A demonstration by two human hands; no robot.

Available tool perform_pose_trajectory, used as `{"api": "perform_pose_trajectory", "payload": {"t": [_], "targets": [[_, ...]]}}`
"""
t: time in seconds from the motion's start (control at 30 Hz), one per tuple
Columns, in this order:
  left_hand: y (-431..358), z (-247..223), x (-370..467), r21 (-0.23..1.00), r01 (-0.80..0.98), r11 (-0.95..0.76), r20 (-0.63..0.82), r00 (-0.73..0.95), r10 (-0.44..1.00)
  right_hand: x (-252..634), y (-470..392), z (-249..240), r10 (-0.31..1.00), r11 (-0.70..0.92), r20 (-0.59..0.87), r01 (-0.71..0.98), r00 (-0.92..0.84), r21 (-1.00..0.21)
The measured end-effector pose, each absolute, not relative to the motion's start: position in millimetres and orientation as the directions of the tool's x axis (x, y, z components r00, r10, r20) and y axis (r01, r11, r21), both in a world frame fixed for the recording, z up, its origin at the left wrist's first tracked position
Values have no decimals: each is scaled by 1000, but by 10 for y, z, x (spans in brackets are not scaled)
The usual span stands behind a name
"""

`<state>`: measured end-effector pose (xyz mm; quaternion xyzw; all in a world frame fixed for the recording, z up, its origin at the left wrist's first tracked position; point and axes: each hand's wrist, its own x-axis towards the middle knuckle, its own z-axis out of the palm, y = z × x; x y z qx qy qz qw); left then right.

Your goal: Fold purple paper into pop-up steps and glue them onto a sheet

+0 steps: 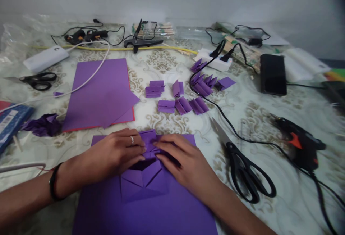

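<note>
My left hand (118, 150) and my right hand (185, 163) meet over a folded purple paper piece (149, 142), with fingertips closed on its two sides. Just in front of it lies a second part of folded paper (142, 182) with triangular flaps and a dark opening; whether both are one piece I cannot tell. Underneath is a large purple sheet (145, 217), lying flat. Some of the folds are hidden behind my fingers. A ring and a dark wristband are on the left hand and wrist.
Several small folded purple papers (183, 105) lie beyond my hands. Black-handled scissors (246, 172) and a glue gun (299, 141) with its cord are at right. Stacked purple sheets (99, 94), crumpled paper (44, 124) and smaller scissors (40, 80) lie left. A white power strip (214, 60) stands behind.
</note>
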<state>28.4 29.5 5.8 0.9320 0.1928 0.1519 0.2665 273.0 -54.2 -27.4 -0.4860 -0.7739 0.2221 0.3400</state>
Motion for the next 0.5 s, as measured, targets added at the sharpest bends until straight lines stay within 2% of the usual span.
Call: {"api": "perform_pose_trajectory", "payload": {"t": [0.1,0.33,0.5], "targets": [[296,-11,249,543,215,-812,234,890,392,2727,-542,-284,896,445,314,609,-315,-657],[341,-77,258,602,211,-770,249,867,432,2723,-528,-285,885,465,327,645,-330,-607],[355,-109,255,628,191,-755,280,849,448,2729,-541,-298,895,446,311,645,-320,-621]]}}
